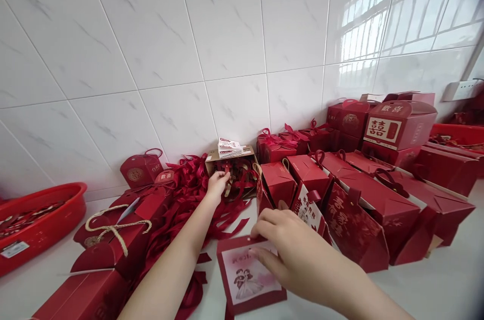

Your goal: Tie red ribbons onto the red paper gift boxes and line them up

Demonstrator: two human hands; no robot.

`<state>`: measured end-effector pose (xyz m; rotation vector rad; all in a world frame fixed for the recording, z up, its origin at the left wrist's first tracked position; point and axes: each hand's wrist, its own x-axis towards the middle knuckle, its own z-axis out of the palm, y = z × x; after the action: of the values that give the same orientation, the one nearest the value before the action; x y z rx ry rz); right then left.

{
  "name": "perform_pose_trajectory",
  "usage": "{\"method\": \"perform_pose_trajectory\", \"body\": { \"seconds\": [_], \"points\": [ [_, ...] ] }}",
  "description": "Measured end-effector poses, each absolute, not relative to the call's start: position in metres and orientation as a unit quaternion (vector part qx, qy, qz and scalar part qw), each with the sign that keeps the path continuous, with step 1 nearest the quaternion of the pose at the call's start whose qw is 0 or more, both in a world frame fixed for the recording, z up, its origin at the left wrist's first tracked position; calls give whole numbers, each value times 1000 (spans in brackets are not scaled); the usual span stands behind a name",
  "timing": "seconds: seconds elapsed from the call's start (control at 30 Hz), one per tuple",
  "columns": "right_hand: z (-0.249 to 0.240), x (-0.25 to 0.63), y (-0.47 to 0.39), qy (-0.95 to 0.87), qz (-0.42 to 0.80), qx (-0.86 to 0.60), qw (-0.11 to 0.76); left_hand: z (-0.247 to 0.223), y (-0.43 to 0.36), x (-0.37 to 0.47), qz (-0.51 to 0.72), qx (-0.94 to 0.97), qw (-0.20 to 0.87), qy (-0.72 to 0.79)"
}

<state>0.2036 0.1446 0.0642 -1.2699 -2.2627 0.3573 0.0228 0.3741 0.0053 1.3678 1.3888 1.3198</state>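
Observation:
My left hand (218, 185) reaches into the mouth of a small cardboard box (247, 150) by the wall. Its fingers are pinched at a short dark red strap (227, 166), and more red and gold straps (244, 179) lie tangled inside. My right hand (287, 247) is at the upper edge of a red gift box (255, 305), whose pale pink front shows a drawn wedding couple. Its fingers bend over that edge and the thumb is in front. A small hole shows near the upper edge.
Loose red ribbons (191, 174) are heaped left of the cardboard box. Printed cards (229, 146) are stacked on it. Finished red gift boxes (359, 204) crowd the right side, others (88, 295) the left. A red plastic basin (71, 214) stands far left.

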Motion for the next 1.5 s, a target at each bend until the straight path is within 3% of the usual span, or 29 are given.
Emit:
{"method": "perform_pose_trajectory", "body": {
  "seconds": [0.2,0.33,0.5,0.73,1.0,1.37,1.5],
  "points": [
    [64,207,152,-718,139,-412,543,65,273,2,513,635,367,446],
    [65,209,147,-685,148,-369,610,88,189,-1,466,714,314,418],
    [65,208,132,-742,134,-279,595,92,133,1,429,841,86,317],
    [62,212,124,-792,84,-132,590,97,113,-3,405,878,-8,254],
    [70,211,107,-843,80,-111,520,100,99,-7,421,836,199,289],
    [75,204,94,-893,31,-175,414,96,92,-14,342,831,243,366],
    [73,200,94,-876,39,-203,436,100,96,-11,294,838,282,363]
  ]
}}
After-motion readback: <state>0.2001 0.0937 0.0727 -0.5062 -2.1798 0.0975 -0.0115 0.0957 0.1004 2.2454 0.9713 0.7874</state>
